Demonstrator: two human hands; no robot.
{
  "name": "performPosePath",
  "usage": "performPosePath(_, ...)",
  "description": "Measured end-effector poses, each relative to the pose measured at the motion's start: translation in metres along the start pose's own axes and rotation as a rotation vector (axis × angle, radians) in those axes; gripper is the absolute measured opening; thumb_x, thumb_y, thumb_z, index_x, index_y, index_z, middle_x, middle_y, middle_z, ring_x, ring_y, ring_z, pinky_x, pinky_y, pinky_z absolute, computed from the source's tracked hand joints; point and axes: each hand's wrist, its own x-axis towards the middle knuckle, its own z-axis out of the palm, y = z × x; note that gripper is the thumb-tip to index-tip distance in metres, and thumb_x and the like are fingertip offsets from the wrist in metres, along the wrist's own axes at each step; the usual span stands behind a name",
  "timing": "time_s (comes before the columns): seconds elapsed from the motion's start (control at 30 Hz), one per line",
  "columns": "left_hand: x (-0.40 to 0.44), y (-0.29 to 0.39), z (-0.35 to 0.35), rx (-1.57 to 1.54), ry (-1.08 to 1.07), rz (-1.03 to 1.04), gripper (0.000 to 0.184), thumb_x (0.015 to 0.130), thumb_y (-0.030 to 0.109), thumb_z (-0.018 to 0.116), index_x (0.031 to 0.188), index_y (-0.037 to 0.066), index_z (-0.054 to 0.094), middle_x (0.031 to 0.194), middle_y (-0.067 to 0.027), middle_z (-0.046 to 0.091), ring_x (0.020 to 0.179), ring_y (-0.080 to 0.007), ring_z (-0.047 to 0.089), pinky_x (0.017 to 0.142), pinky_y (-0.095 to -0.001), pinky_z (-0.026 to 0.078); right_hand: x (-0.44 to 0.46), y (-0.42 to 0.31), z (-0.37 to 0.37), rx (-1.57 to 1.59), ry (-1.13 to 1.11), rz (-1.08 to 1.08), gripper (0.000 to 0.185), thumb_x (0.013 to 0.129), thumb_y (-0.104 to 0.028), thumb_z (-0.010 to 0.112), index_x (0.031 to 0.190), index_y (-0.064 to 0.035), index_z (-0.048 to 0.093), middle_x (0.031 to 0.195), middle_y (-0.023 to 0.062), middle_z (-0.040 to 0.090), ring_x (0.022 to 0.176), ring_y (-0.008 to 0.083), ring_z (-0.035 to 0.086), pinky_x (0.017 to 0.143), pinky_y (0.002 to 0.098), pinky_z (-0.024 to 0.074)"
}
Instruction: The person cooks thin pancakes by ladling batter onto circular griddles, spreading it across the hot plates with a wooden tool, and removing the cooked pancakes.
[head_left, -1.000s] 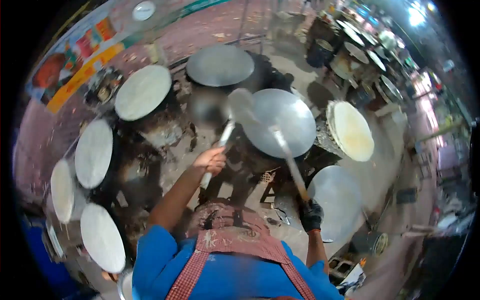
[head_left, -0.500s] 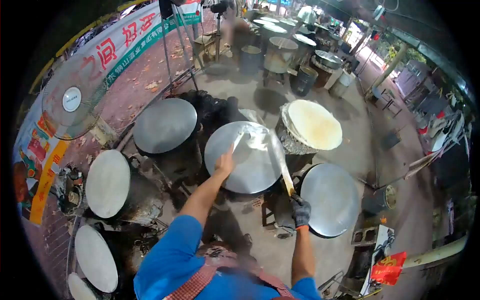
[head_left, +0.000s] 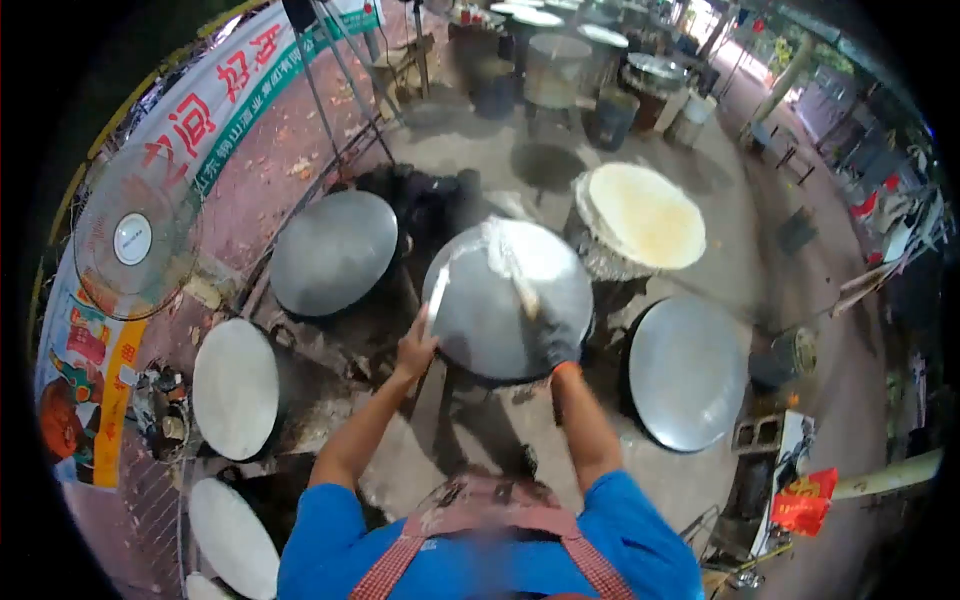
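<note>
In front of me sits a round grey griddle (head_left: 480, 335) with a domed top. Wet white batter (head_left: 543, 243) lies across its far part. My left hand (head_left: 416, 350), bare, is closed around a narrow pale scraper (head_left: 438, 293) whose tip is at the griddle's left side. On my right hand (head_left: 560, 345) is a dark glove with an orange cuff; it grips a wooden-handled paddle (head_left: 527, 298), somewhat blurred. The paddle's far end reaches into the batter, where white material coats it and hides its shape.
Bare griddles stand at left (head_left: 335, 253) and right (head_left: 688, 373). A griddle covered by a pale sheet (head_left: 648, 217) is behind on the right. More white-covered griddles (head_left: 236, 388) line the left, near a fan (head_left: 132, 238). A tripod (head_left: 340, 90) stands beyond.
My right hand has swung the paddle left and forward, from the griddle's right edge to over its surface. My left hand and scraper have shifted toward the griddle's left rim. The camera view has shifted.
</note>
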Motion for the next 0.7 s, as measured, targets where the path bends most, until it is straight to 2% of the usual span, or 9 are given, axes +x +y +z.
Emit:
performPosePath(0.13,-0.097,0.001,-0.044,-0.035,-0.087,-0.301,0.064,0.069,0.006,0.05,0.13,0.013,0.029,0.124,-0.0126,0.042,0.104,-0.0219,0.049,0.082,-0.0277,0.039,-0.012,-0.014,-0.094,-0.059,-0.306,0.227,0.025,0.076,-0.025,0.049,0.085,-0.0058,0.062,0.072,0.0138,0.062,0.066,0.0246,0.06,0.056,0.0338,0.0468)
performPosePath(0.2,-0.122,0.001,-0.052,0.03,-0.079,-0.335,0.064,0.069,0.005,0.049,0.129,0.012,0.029,0.123,-0.0124,0.043,0.104,-0.0208,0.049,0.082,-0.0276,0.039,-0.046,-0.055,-0.073,0.05,-0.147,0.457,0.027,0.075,-0.025,0.053,0.093,-0.0066,0.061,0.077,0.011,0.063,0.073,0.0194,0.06,0.066,0.0297,0.0468)
performPosePath(0.33,-0.141,-0.01,-0.051,0.028,-0.046,-0.211,0.064,0.07,0.007,0.049,0.13,0.013,0.029,0.108,-0.0106,0.05,0.077,-0.0177,0.052,0.065,-0.0255,0.041,-0.047,-0.056,-0.012,-0.262,-0.206,0.061,0.033,0.074,-0.029,0.053,0.095,-0.0034,0.059,0.082,0.0189,0.059,0.074,0.0319,0.056,0.067,0.034,0.0437)
performPosePath(0.37,-0.143,-0.02,-0.052,0.018,-0.077,-0.235,0.063,0.071,0.007,0.049,0.13,0.013,0.029,0.114,-0.0118,0.048,0.084,-0.0214,0.052,0.07,-0.0284,0.041,-0.036,0.02,0.0,-0.731,-0.137,-0.431,0.028,0.073,-0.021,0.053,0.093,-0.0024,0.059,0.079,0.0174,0.061,0.073,0.0306,0.058,0.067,0.0344,0.0448)
performPosePath(0.4,-0.152,-0.016,-0.058,0.081,-0.096,-0.268,0.063,0.071,0.007,0.048,0.13,0.013,0.029,0.116,-0.012,0.047,0.088,-0.0231,0.052,0.073,-0.0293,0.04,-0.041,-0.067,-0.072,-0.101,-0.343,0.136,0.027,0.072,-0.02,0.053,0.092,-0.0023,0.058,0.078,0.016,0.061,0.069,0.0294,0.058,0.063,0.0354,0.0463)
performPosePath(0.47,-0.139,0.005,-0.059,0.191,-0.108,-0.277,0.063,0.07,0.006,0.048,0.13,0.012,0.028,0.119,-0.0125,0.045,0.094,-0.0266,0.051,0.078,-0.0311,0.039,-0.031,-0.018,-0.073,0.881,-0.122,0.607,0.023,0.072,-0.024,0.052,0.083,-0.0063,0.061,0.074,0.0139,0.061,0.063,0.0278,0.058,0.058,0.0358,0.0467)
performPosePath(0.57,-0.138,0.012,-0.053,0.207,-0.107,-0.318,0.065,0.07,0.006,0.049,0.13,0.011,0.026,0.121,-0.0134,0.043,0.101,-0.0287,0.049,0.082,-0.0316,0.038,-0.041,-0.008,-0.028,-0.676,-0.377,-0.323,0.023,0.077,-0.023,0.045,0.082,-0.0076,0.062,0.074,0.0192,0.059,0.062,0.0277,0.058,0.059,0.0383,0.0459)
performPosePath(0.67,-0.143,0.0,-0.039,0.229,-0.093,-0.404,0.065,0.069,0.007,0.049,0.13,0.012,0.026,0.125,-0.0144,0.04,0.103,-0.027,0.049,0.083,-0.0295,0.039,-0.021,0.078,0.028,0.01,-0.179,-0.316,0.017,0.073,-0.017,0.054,0.081,-0.0051,0.062,0.074,0.0159,0.061,0.062,0.0207,0.057,0.056,0.0341,0.0461)
performPosePath(0.7,-0.143,0.012,-0.041,0.241,-0.122,-0.511,0.065,0.07,0.007,0.049,0.13,0.013,0.026,0.126,-0.0146,0.039,0.104,-0.0266,0.049,0.083,-0.0291,0.039,-0.018,0.033,-0.028,0.301,-0.398,0.116,0.016,0.073,-0.016,0.055,0.081,-0.0046,0.062,0.07,0.0124,0.06,0.062,0.018,0.056,0.056,0.0319,0.0458)
